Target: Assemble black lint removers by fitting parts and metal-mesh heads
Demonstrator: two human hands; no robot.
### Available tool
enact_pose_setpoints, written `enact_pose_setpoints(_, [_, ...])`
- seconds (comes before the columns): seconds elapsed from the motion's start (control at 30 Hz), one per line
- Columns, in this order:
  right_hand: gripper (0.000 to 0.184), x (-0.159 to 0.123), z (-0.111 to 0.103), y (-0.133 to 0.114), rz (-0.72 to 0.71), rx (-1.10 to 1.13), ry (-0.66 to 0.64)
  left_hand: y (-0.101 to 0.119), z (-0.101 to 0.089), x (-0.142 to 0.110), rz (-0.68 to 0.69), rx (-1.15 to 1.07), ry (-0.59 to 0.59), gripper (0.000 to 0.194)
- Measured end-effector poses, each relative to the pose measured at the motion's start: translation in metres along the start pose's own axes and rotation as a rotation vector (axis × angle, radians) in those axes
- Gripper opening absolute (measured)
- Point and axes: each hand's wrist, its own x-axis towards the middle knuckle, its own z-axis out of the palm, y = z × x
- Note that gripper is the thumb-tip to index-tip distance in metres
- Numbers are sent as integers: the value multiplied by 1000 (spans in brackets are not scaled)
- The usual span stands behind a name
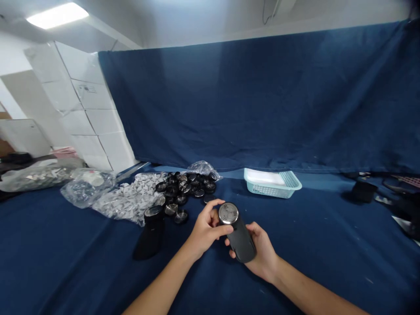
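A dark grey fabric shaver (241, 239) with a round, perforated metal head is held tilted above the blue cloth, its head facing up and toward me. My right hand (262, 253) wraps around the body near its lower end. At the head end, my left hand (207, 227) grips the rim between thumb and fingers. Left of my hands, a second black shaver (151, 234) lies on the cloth. Beyond it is a heap of round black caps (181, 186) with shiny faces.
Small grey-white parts (131, 197) lie in a clear plastic bag beside the caps. Another clear bag (88, 186) is further left. A light-blue basket (272, 190) holding something white stands at the back. Dark items (364, 191) lie at the far right, and a blue curtain hangs behind.
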Motion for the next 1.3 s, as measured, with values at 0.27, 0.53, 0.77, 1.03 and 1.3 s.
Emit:
enact_pose_setpoints(0.27, [40, 0, 3, -2, 55, 47, 29, -2, 0, 5, -40, -12, 95, 72])
enact_pose_setpoints(0.53, [44, 1, 5, -4, 57, 54, 29, -3, -1, 7, -58, -26, 48, 71])
enact_pose_setpoints(0.77, [40, -1, 6, -1, -59, 12, 47, -11, -2, 7, 33, 100, -25, 65])
enact_pose_setpoints(1.03, [27, -1, 9, 4, -282, -177, 47, -13, -4, 2, 163, 313, -23, 57])
enact_pose_setpoints(1.3, [40, -4, 5, 1, -462, -550, 116, -3, -2, -5, 215, 392, -40, 62])
